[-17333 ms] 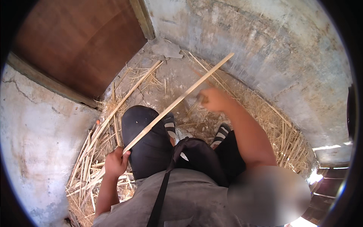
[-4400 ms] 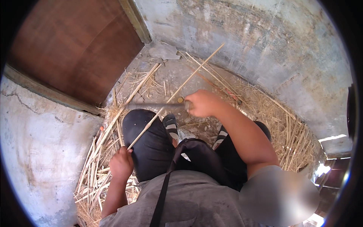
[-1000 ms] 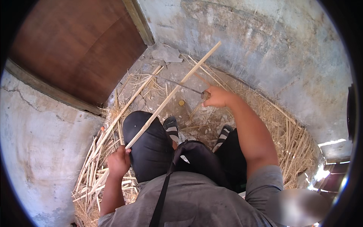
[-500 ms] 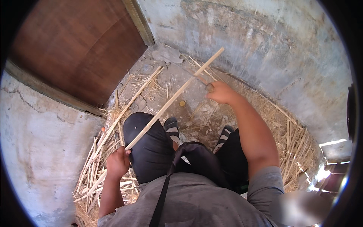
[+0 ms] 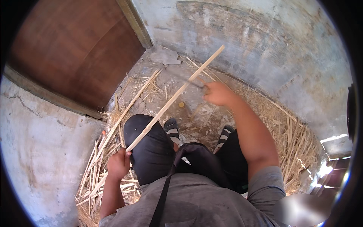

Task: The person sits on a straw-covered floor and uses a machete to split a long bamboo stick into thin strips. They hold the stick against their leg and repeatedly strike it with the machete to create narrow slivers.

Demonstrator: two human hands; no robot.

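My left hand is closed around the near end of a long pale bamboo strip. The strip lies across my left thigh and slants up to the right, its far end in the air. My right hand is closed on the handle of a long knife. Its thin blade, smeared by motion, crosses the strip in its upper part and points up to the left. Whether the edge touches the bamboo, I cannot tell. My right forefinger reaches out beside the strip.
Split bamboo strips and straw-like shavings lie to my left. A bigger heap of shavings lines the wall at right. A brown door panel stands at far left. A small yellowish round thing lies on the floor before my sandalled feet.
My right hand and the knife have shifted slightly left and nearer along the strip. My left hand keeps its hold, and the strip has hardly moved.
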